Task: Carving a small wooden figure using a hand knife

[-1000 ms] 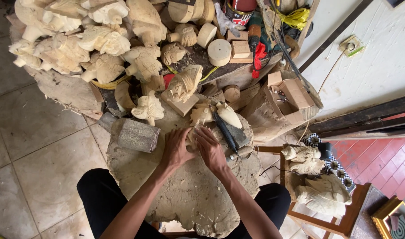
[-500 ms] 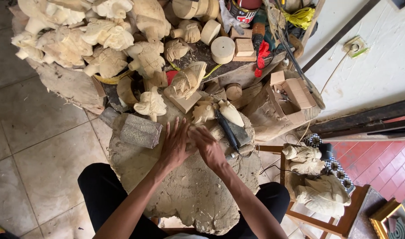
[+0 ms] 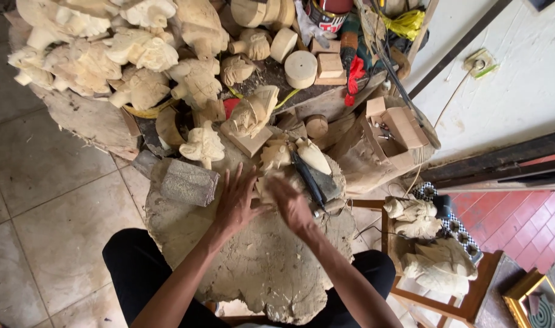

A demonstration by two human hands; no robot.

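Observation:
My left hand lies flat with fingers spread on a big round wooden slab that rests across my lap. My right hand reaches forward beside it, fingers curled toward a pale carved wooden piece at the slab's far edge; whether it grips that piece I cannot tell. A dark-handled tool lies just right of the right hand, next to two more small pale carvings. A grey rectangular block sits left of the left hand.
A heap of pale carved wooden figures fills the back left. Round wooden discs, small blocks, a red-handled tool and a cardboard box crowd the back. A wooden stool with carvings stands right. Grey floor tiles lie left.
Both hands have drawn slightly back from the small carving and the left hand's fingers have spread flat on the slab. The camera view shifted a little.

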